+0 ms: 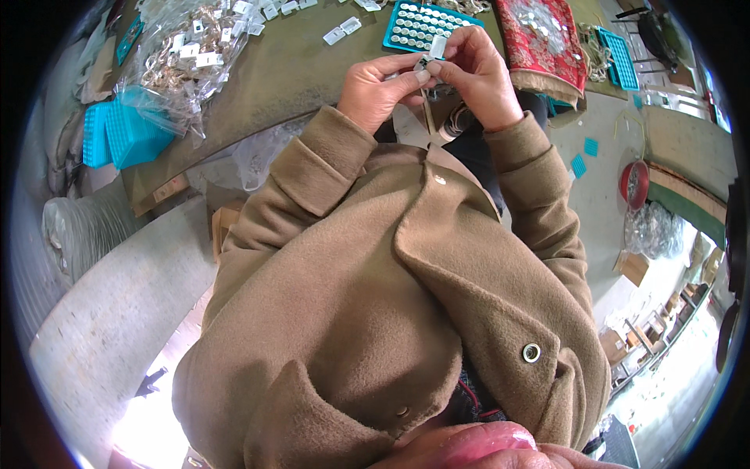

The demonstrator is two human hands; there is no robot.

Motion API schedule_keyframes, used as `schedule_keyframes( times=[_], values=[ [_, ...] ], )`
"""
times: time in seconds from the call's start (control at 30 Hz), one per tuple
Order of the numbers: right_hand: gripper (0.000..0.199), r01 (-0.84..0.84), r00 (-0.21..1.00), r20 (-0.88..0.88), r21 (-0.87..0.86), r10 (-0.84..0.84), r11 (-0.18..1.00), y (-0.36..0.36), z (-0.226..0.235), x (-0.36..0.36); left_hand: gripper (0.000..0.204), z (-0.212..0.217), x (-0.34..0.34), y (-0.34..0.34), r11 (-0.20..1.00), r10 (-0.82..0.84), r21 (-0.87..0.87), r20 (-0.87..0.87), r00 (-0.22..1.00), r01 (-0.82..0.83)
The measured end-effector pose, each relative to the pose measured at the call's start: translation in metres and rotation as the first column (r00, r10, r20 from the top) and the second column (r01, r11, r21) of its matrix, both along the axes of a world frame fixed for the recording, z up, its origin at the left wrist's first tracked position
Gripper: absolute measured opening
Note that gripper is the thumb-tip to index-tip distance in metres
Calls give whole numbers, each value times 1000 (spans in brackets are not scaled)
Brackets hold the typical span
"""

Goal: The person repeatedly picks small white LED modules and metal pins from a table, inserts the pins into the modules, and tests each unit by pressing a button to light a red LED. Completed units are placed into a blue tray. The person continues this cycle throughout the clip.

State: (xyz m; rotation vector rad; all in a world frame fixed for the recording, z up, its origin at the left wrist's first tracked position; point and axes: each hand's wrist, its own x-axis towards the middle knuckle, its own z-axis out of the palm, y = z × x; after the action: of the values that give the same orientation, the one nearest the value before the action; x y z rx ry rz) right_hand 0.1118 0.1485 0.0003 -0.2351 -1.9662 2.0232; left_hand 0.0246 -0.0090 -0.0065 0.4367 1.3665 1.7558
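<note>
My left hand point(377, 87) and my right hand point(482, 80) meet over the table's near edge, thumbs almost touching. Both are closed in a pinch on a small piece with a dark part point(424, 64), mostly hidden by the fingertips. A small whitish rectangular tag point(438, 47) stands up between the hands, against my right fingers. Below the fingertips hangs a thin beige cord point(428, 117). Just beyond the hands lies a blue tray point(387, 41) with rows of round white pieces.
At the left, a clear plastic bag point(176, 86) holds cords and white tags, beside stacked blue trays point(129, 129). Loose white tags point(342, 30) lie farther back. A red patterned cloth point(539, 59) with a bag of clear pieces is at the right. A red basin point(633, 185) stands beyond.
</note>
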Motion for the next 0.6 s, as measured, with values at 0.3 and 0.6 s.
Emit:
schedule_keyframes(
  times=[0.3,0.6],
  values=[
    [27,108,984,160,-167,-81,980,-18,4,-3,23,5,-1,3,999,7,46,389,921,-28],
    [24,34,997,83,-347,-6,937,-21,8,-7,19,-1,-8,-1,990,-93,138,707,701,-9]
  ],
)
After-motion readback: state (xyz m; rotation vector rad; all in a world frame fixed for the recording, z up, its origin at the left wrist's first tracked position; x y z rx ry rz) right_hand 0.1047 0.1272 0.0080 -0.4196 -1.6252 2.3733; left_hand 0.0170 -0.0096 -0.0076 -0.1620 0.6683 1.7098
